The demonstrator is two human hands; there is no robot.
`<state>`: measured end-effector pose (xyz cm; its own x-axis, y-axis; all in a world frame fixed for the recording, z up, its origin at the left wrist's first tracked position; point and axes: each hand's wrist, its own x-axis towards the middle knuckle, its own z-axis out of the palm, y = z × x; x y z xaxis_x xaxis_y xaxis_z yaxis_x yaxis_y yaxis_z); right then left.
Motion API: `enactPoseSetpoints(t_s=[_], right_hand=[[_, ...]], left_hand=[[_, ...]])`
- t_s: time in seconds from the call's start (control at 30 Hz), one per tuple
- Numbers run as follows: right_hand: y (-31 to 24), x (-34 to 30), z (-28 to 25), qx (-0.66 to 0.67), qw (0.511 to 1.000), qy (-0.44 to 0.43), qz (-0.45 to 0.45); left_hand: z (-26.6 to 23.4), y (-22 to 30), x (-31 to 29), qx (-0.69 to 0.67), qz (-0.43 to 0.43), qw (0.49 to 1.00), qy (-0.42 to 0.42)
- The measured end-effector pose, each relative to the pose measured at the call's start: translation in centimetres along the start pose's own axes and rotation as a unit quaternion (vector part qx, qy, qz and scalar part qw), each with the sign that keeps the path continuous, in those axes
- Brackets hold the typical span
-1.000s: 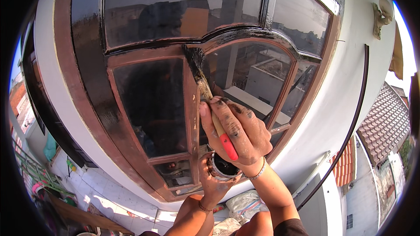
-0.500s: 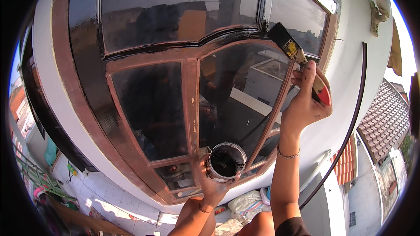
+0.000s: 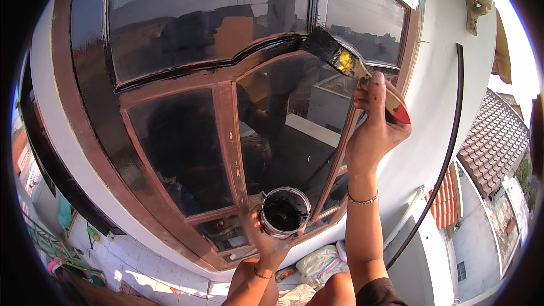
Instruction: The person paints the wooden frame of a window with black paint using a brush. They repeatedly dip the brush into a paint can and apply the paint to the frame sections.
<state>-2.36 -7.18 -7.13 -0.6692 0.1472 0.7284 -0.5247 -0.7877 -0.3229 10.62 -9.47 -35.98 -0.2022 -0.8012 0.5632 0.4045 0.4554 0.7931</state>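
My right hand is closed round the handle of a paintbrush, its bristles black and its metal band smeared with yellow. The bristle tips touch the window frame where the curved rail meets the upright between the upper panes. Wet-looking black paint covers the upper rail and the left side; the lower bars are still reddish brown. Low in front of me, my left hand grips an open paint can with dark paint inside and a smeared rim. My left fingers are partly hidden behind the can.
Glass panes fill the frame. On the white wall at right are a wall lamp and a dark hose. White sacks lie below, by my knees. Tiled roofs show far right, a green railing lower left.
The brush has moved from just right of the upright onto the curved rail at its foot, its bristles now pointing more to the left. The whole view has shifted slightly. Both grips stay the same.
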Motion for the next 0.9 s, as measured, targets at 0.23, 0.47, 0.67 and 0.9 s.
enactPoseSetpoints(t_s=[0.23, 0.47, 0.67, 0.9], right_hand=[[2.1, 1.9, -2.0, -0.104, 0.992, 0.057, -0.034], [0.9, 1.5, -1.7, -0.018, 0.999, 0.047, -0.003], [3.5, 2.9, -4.5, -0.091, 0.992, 0.085, -0.035], [2.3, 1.5, -5.6, -0.346, 0.903, 0.058, -0.250]], left_hand=[[0.2, 1.6, 0.2, 0.048, 0.025, 0.998, 0.012], [0.1, 0.9, 0.0, 0.006, -0.010, 1.000, 0.019], [-0.1, -0.5, -0.6, -0.335, -0.298, 0.889, 0.097], [0.2, -1.0, -0.1, -0.255, -0.241, 0.933, 0.076]])
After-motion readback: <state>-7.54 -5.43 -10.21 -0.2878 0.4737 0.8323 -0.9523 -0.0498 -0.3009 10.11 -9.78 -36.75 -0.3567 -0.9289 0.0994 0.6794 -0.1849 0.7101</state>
